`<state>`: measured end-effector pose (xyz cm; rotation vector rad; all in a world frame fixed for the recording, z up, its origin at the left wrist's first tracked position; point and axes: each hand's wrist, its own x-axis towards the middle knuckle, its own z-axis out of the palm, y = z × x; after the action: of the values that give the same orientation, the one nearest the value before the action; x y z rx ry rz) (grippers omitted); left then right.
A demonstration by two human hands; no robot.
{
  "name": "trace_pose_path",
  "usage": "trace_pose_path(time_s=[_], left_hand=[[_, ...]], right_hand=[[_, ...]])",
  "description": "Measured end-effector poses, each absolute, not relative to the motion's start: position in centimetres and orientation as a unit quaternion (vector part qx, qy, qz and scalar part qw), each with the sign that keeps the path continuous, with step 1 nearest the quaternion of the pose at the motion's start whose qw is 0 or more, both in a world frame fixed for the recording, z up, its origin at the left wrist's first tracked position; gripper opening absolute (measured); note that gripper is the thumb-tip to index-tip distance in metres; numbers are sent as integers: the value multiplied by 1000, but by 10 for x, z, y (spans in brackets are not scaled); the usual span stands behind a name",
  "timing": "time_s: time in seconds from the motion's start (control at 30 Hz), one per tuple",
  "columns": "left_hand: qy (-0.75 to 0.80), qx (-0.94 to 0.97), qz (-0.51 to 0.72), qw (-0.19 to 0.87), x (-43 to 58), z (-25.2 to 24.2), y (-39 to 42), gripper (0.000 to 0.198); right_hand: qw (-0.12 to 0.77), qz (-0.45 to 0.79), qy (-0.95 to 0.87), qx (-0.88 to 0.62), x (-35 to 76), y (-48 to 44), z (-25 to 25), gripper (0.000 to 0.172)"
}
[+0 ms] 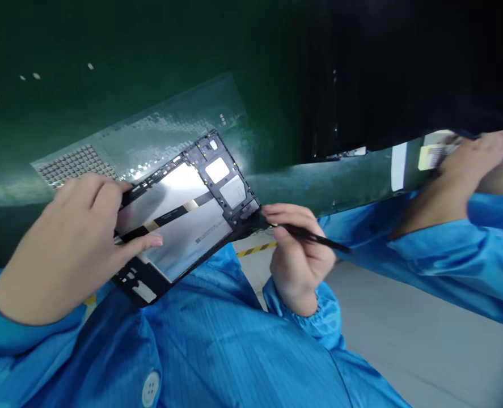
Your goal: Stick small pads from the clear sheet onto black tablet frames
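Note:
My left hand (70,243) grips an opened tablet (183,212) by its left side, thumb lying across the silver inner plate. The tablet is tilted, with a black frame, white patches and a dark ribbon strip across the middle. My right hand (296,255) is closed around black tweezers (315,238), whose tip touches the tablet's right corner. Both arms wear blue sleeves.
A clear plastic sheet (149,136) with a grid of small grey pads lies on the green table (42,56) behind the tablet. A co-worker's hand (468,164) in a blue sleeve works at the right near a label. Grey floor with yellow-black tape shows below.

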<state>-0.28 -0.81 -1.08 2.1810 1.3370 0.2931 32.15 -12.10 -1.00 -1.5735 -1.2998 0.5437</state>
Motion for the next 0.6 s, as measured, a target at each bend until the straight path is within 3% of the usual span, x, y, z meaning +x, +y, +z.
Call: trace_pose_path(time_s=[0.07,0.17,0.2,0.27,0.33,0.4,0.6], left_hand=[[476,845,68,233,2,-9,-14,93],[496,831,103,230,12,-4,-37,84],[496,829,116,231,16,-2,-47,78],[489,828,149,231,23,2,-64,68],[476,823,195,239,25,7,-69,64],[471,809,250,249,20,10,-54,59],[574,636,485,172,-44,-14,55,40]], right_hand=[[442,292,-518,-671,322,-134,-3,24],[188,492,-540,-657,301,-166,0,11],[156,535,-521,-646,289,-177,-1,26],[237,552,-447,-663,268,-192,-6,52],[380,496,-351,-698,255,-191,-7,59],[464,440,-291,-712,255,-165,0,59],[518,467,-398,-597,223,47,40,61]])
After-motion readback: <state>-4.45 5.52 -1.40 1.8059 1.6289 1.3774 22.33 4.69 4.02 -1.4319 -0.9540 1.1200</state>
